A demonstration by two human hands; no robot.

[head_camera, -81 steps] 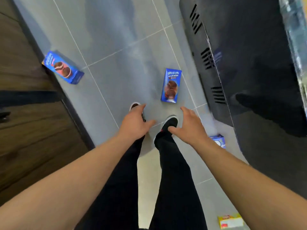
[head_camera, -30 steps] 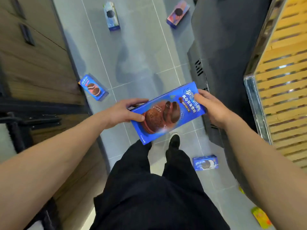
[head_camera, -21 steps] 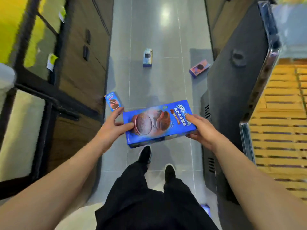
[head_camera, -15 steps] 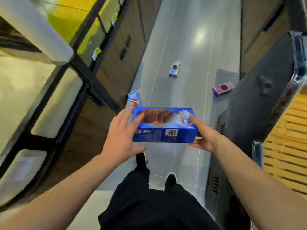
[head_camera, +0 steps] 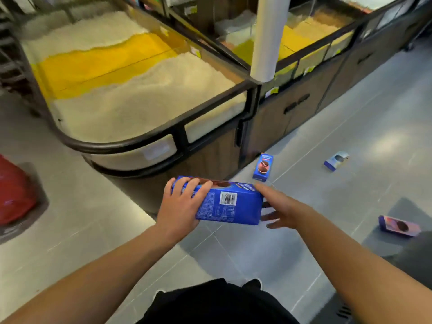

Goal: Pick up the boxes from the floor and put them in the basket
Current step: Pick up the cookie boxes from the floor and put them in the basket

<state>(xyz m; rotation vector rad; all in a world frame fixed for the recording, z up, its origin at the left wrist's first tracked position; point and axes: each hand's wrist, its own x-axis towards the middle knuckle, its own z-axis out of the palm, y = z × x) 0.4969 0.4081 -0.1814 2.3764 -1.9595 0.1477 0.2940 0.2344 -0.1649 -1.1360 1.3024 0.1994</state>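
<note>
blue box (head_camera: 228,208) now barcode-up | left hand (head_camera: 180,206) grips it | right hand (head_camera: 278,208) loosened (fingers straight)

Bright overhead light, floor (head_camera: 350,183) glare, blurred edges.

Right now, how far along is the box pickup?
Done: one blue cardboard cookie box is off the floor. In hand: the left hand grips it; the right hand touches its end. Left: three boxes on the floor. No basket clearly visible.
</note>
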